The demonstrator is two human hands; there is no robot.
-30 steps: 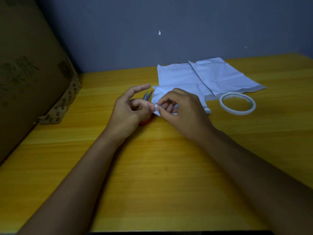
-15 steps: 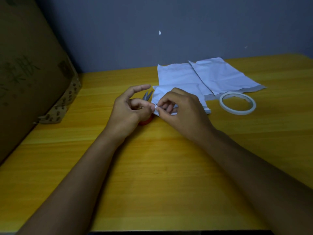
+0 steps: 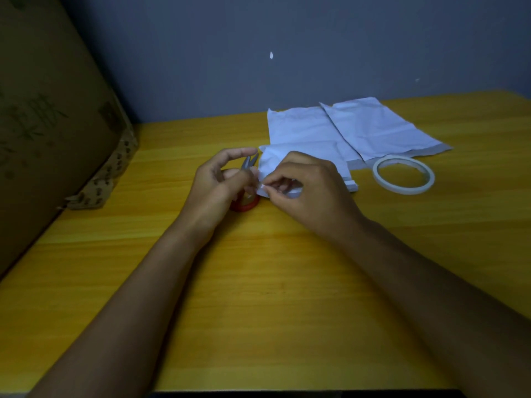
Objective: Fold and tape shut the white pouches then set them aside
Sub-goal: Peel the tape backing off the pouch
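A yellow wooden table (image 3: 258, 297) meets a grey wall (image 3: 287, 53) at its far edge. Mid-table, the left hand (image 3: 218, 188) and right hand (image 3: 310, 193) pinch the near-left corner of a folded white pouch (image 3: 290, 156), its long axis running left-right. Flat pouches (image 3: 373, 124) and a tape roll (image 3: 403, 175) lie toward the far right corner.

we see little change. our left hand (image 3: 218, 185) has drawn slightly back from the pouch (image 3: 273, 165), so its thumb and fingertips no longer meet our right hand (image 3: 310, 191), and the scissors (image 3: 249, 163) show more between them. our right hand's pinch on the pouch corner has dipped slightly.
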